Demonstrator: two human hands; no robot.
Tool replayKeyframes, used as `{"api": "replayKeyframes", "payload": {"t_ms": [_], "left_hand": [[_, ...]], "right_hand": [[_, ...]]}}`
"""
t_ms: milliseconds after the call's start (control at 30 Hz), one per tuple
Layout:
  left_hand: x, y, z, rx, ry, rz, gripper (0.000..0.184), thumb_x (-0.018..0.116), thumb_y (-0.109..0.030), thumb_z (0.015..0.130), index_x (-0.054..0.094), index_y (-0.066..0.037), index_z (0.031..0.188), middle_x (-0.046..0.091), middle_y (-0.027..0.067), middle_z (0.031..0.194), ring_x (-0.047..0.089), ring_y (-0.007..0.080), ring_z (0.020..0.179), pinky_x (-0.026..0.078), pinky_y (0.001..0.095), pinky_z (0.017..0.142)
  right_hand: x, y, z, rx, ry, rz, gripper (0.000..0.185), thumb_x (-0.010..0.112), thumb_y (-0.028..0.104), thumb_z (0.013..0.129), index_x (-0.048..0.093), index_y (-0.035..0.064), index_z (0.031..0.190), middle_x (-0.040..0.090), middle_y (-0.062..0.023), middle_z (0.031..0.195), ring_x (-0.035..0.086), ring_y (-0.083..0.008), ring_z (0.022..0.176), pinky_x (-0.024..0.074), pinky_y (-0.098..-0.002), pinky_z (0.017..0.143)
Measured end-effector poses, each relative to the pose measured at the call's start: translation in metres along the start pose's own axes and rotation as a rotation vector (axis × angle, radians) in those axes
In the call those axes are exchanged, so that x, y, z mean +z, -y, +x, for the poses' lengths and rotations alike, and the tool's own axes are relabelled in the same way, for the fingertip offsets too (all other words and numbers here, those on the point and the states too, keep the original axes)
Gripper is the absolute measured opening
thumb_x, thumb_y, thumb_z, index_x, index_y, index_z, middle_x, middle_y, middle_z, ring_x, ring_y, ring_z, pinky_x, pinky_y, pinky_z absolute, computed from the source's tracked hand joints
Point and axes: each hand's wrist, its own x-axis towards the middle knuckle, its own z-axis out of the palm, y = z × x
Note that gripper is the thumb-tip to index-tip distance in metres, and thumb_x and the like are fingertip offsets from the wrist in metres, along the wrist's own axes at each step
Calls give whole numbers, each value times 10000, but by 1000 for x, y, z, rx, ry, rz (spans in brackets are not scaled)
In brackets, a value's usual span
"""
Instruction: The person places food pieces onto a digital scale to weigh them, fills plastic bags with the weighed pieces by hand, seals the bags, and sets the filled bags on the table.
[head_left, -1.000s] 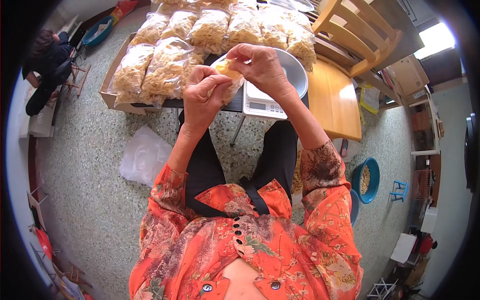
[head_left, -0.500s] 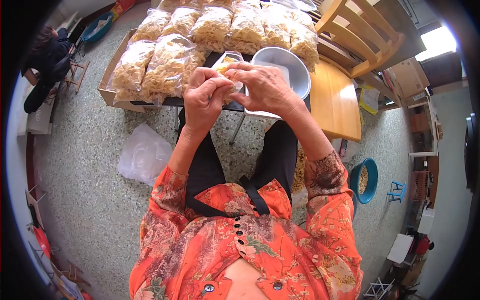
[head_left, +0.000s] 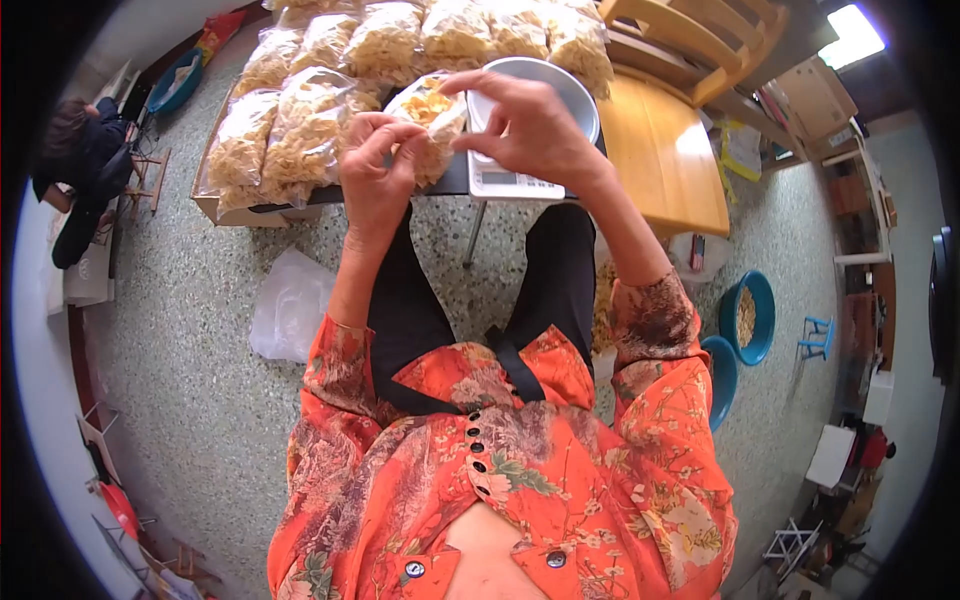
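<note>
"What was the left hand (head_left: 378, 172) doing?"
"Pinching the edge of the bag (head_left: 437, 128)."
"And the right (head_left: 540, 125)?"
"Thumb and forefinger stood wide; I couldn't tell whether they touched it."
"The bag's place?"
"Between both hands, beside the scale (head_left: 500, 188)."

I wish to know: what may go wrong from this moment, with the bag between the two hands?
The bag seems open at the top, and the right hand has thumb and forefinger apart; if the left hand lost its apparent pinch, flakes might spill.
The bag is close to the near edge of the black table, so a push could perhaps tip it over.
The right hand reaches across the scale and bowl; a bump might shift the bowl.
</note>
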Motion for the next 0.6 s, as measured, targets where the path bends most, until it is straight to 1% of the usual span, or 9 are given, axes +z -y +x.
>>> {"api": "replayKeyframes", "payload": {"t_ms": [33,67,133,167,267,333,367,467,600], "left_hand": [[0,2,-1,-3,14,-4,84,759,-8,831,745,-24,912,600,44,891,602,157,852,483,278,737],[-1,4,-1,5,9,23,80,762,-21,838,748,-24,917,597,39,898,598,149,858,483,272,741],[-3,8,-4,6,20,53,78,764,-34,845,751,-24,921,594,34,905,595,142,864,484,266,746],[-4,10,-5,8,22,62,79,765,-43,849,751,-23,925,595,32,911,593,138,866,487,264,753],[-4,3,-5,9,55,111,77,760,-40,857,750,-16,930,602,30,924,594,133,875,496,264,776],[-4,2,-4,40,11,107,98,777,-12,811,750,-34,903,612,56,868,608,189,830,493,304,754],[-4,3,-5,33,9,107,97,777,-21,816,755,-41,908,620,51,875,613,187,840,493,305,764],[-2,3,-5,72,9,191,99,775,-20,818,759,-45,913,632,48,884,618,185,853,495,307,777],[0,-3,-7,6,24,183,99,763,-2,845,763,-24,942,648,52,946,629,161,905,520,289,811]], "right_hand": [[-5,-1,-13,40,-129,112,440,828,122,754,674,105,1166,719,-80,861,641,-129,569,508,-266,559],[-15,8,-27,89,-244,149,361,800,89,806,677,83,1145,710,-52,789,630,-82,560,487,-242,517],[-24,-4,-67,168,-502,249,233,751,72,882,676,78,1102,726,-32,887,598,-18,580,452,-201,466],[-28,-7,-88,149,-652,314,205,731,81,908,667,71,1103,709,-3,872,582,-13,593,437,-187,471],[-30,-45,-178,416,-908,312,183,669,80,958,630,11,1123,636,-5,838,505,-40,604,413,-178,536],[-25,-75,-241,696,-1048,350,179,668,103,953,624,9,1099,629,-6,848,487,-36,575,368,-170,500],[-19,-89,-275,826,-1076,346,165,658,112,954,628,9,1080,577,18,781,486,-35,586,402,-185,513],[28,-156,-405,1172,-973,267,205,640,112,940,632,-4,1109,654,-32,856,537,-60,585,417,-222,480],[95,-169,-484,1540,-782,290,271,639,103,889,672,-44,1114,663,-62,763,595,-128,541,470,-263,453]]}}
